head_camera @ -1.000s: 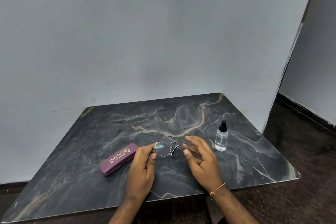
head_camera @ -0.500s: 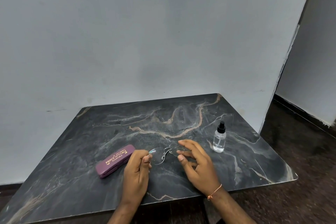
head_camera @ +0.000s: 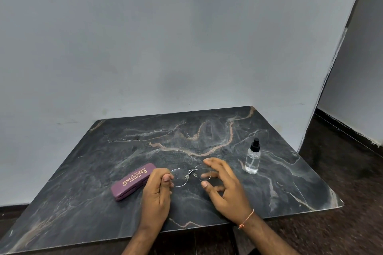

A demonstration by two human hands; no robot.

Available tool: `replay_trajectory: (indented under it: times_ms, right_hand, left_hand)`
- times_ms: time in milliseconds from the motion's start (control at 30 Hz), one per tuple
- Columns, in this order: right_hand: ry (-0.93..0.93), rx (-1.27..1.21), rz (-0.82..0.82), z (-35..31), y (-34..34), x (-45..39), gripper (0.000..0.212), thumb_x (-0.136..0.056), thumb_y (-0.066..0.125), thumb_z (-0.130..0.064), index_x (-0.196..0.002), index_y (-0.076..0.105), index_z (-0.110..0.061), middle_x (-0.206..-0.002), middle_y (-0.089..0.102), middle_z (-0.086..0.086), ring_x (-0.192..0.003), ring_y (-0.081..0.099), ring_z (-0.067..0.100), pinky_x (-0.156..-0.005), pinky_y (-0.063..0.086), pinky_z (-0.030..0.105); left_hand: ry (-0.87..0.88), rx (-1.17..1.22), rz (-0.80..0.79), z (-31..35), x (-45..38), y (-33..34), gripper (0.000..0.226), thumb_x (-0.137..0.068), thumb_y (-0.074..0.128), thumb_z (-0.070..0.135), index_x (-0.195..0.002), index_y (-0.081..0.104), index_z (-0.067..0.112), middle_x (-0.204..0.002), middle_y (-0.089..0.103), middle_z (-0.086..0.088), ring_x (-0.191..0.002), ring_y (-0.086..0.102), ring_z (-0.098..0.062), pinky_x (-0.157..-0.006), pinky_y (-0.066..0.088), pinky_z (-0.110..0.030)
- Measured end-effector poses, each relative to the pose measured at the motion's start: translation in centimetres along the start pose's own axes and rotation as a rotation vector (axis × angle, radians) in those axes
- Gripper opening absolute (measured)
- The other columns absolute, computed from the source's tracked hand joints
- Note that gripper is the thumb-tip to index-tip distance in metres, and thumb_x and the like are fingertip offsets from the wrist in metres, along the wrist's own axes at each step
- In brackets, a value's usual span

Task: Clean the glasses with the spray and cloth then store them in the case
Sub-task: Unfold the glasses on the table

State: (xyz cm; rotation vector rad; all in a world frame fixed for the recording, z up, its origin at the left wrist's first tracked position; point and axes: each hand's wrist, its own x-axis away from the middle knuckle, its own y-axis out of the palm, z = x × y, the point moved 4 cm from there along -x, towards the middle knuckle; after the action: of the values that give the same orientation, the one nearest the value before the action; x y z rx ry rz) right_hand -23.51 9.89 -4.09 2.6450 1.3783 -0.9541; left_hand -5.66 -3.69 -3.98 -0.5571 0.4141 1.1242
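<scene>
Thin-rimmed glasses [head_camera: 184,176] with clear lenses are held just above the dark marble table [head_camera: 207,134]. My left hand [head_camera: 158,190] pinches their left end between thumb and fingers. My right hand [head_camera: 223,186] curls around the right lens, fingers spread; whether it grips the rim is hard to tell. A closed purple glasses case [head_camera: 132,181] with gold lettering lies just left of my left hand. A small clear spray bottle [head_camera: 252,158] with a black cap stands upright to the right of my right hand. No cloth is visible.
The table stands against a grey wall [head_camera: 165,47]. Its right edge borders a dark floor [head_camera: 352,182] and an open passage. The near table edge runs just under my wrists.
The glasses have turned from folded and tilted to lenses facing me, spread between both hands. My hands have shifted slightly toward me.
</scene>
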Motion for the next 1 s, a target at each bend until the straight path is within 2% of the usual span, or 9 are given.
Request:
replay_trajectory:
  times_ms: [100,233,367,567,633,767,867,900,1000]
  right_hand:
    - [-0.028,0.028,-0.011,0.0,0.1,0.1,0.054,-0.1,0.072,-0.01,-0.149,0.056,-0.029,-0.152,0.047,-0.018,-0.121,0.071,0.018,-0.069,0.065,0.029]
    - [-0.062,0.046,-0.005,-0.2,0.0,0.0,0.055,-0.102,0.07,-0.008,-0.151,0.055,-0.027,-0.161,0.044,-0.014,-0.135,0.063,0.012,-0.068,0.068,0.037]
    - [-0.088,0.068,0.011,-0.4,-0.1,0.0,0.055,-0.102,0.069,-0.008,-0.151,0.055,-0.029,-0.163,0.043,-0.014,-0.141,0.058,0.012,-0.072,0.068,0.035]
    - [-0.06,0.087,0.003,-0.1,-0.1,-0.2,0.053,-0.105,0.067,-0.011,-0.154,0.053,-0.026,-0.164,0.04,-0.017,-0.144,0.053,0.008,-0.08,0.066,0.028]
    - [-0.046,0.105,0.007,0.0,-0.1,-0.2,0.053,-0.105,0.066,-0.011,-0.154,0.054,-0.027,-0.164,0.04,-0.018,-0.14,0.056,0.005,-0.078,0.066,0.028]
    - [-0.025,0.122,0.045,0.5,-0.1,-0.2,0.053,-0.105,0.066,-0.013,-0.153,0.052,-0.029,-0.164,0.04,-0.019,-0.13,0.064,0.009,-0.072,0.063,0.022]
    - [-0.013,0.223,0.177,0.3,-0.7,-0.3,0.051,-0.103,0.069,-0.015,-0.149,0.057,-0.032,-0.156,0.043,-0.022,-0.114,0.067,0.014,-0.073,0.064,0.027]
    - [-0.007,0.28,0.253,0.1,-1.1,-0.2,0.048,-0.103,0.069,-0.015,-0.147,0.059,-0.032,-0.152,0.045,-0.023,-0.115,0.065,0.013,-0.077,0.064,0.03]
    - [0.022,0.461,0.517,-0.3,-2.9,0.4,0.044,-0.101,0.067,-0.022,-0.144,0.059,-0.025,-0.149,0.047,-0.016,-0.134,0.051,0.01,-0.104,0.054,0.04]
  left_hand:
    - [-0.002,-0.003,-0.01,0.0,0.0,0.1,0.031,-0.11,0.043,0.044,-0.094,0.063,0.027,-0.087,0.062,0.0,-0.071,0.062,-0.02,-0.062,0.056,-0.034]
    - [0.0,-0.009,-0.03,-0.1,-0.1,0.3,0.029,-0.111,0.044,0.04,-0.094,0.063,0.027,-0.087,0.063,0.001,-0.071,0.063,-0.02,-0.063,0.056,-0.034]
    - [0.011,-0.004,-0.034,0.1,-0.1,0.3,0.026,-0.11,0.044,0.037,-0.092,0.062,0.034,-0.088,0.063,0.002,-0.071,0.063,-0.02,-0.064,0.053,-0.024]
    - [0.013,-0.033,-0.03,-0.1,-0.2,0.3,0.027,-0.111,0.043,0.041,-0.093,0.062,0.036,-0.09,0.063,0.004,-0.075,0.064,-0.019,-0.066,0.053,-0.024]
    - [0.018,-0.049,-0.026,-0.1,-0.2,0.4,0.029,-0.111,0.041,0.047,-0.093,0.061,0.036,-0.091,0.062,0.004,-0.075,0.063,-0.019,-0.065,0.053,-0.026]
    - [0.011,-0.081,0.002,-0.7,-0.1,0.3,0.03,-0.112,0.04,0.047,-0.094,0.06,0.032,-0.092,0.061,0.004,-0.078,0.063,-0.022,-0.066,0.057,-0.047]
    - [-0.007,-0.088,0.012,-0.8,-0.2,0.1,0.03,-0.111,0.04,0.048,-0.096,0.06,0.033,-0.093,0.062,0.004,-0.081,0.063,-0.021,-0.068,0.057,-0.051]
    - [-0.009,-0.09,0.008,-0.9,-0.2,0.1,0.03,-0.111,0.04,0.048,-0.096,0.06,0.033,-0.094,0.062,0.004,-0.083,0.063,-0.021,-0.069,0.058,-0.051]
    - [-0.005,-0.092,-0.006,-0.9,-0.2,0.2,0.029,-0.111,0.04,0.05,-0.097,0.06,0.035,-0.097,0.061,0.004,-0.087,0.064,-0.021,-0.071,0.059,-0.052]
